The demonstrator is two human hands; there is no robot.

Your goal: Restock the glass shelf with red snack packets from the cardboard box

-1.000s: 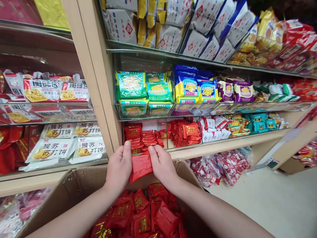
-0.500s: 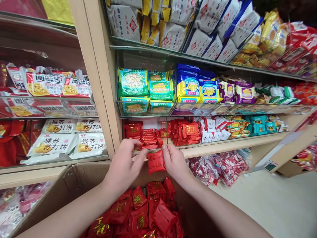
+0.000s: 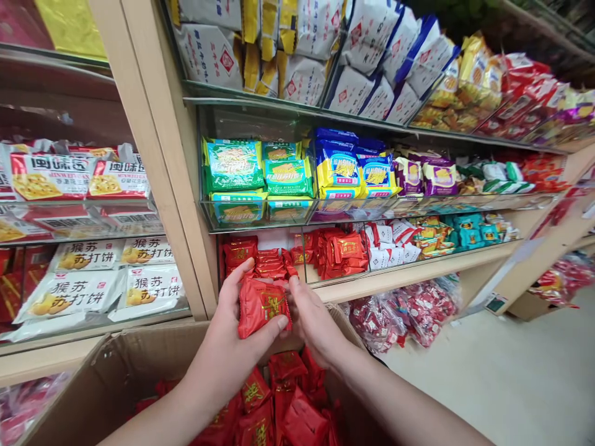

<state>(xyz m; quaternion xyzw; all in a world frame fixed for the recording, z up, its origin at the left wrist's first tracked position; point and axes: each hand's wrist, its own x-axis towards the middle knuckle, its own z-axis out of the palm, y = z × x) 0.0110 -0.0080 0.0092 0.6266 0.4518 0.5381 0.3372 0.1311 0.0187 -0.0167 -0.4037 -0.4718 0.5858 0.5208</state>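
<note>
My left hand (image 3: 232, 341) is closed around a red snack packet (image 3: 263, 306) with gold lettering, its thumb across the front. The packet is upright above the open cardboard box. Close against the packet's right edge is my right hand (image 3: 320, 325), its fingers stretched out; whether they touch the packet is hard to tell. Below my arms, the cardboard box (image 3: 153, 347) holds many matching red packets (image 3: 302, 418). Behind my hands, more red packets (image 3: 341, 253) lie in the bottom shelf's glass-fronted compartments.
A wooden upright (image 3: 160, 148) divides the shelving. Green biscuit packs (image 3: 235, 164) and blue-and-yellow packs (image 3: 341, 167) fill the middle shelf, with a glass edge in front. White cracker packs (image 3: 74, 294) lie at left. Bagged red goods (image 3: 413, 310) sit under the shelf at right.
The red packet has passed from my right hand into my left, and its gold-lettered face now shows. My right hand has let go and stays beside it. The view has shifted slightly.
</note>
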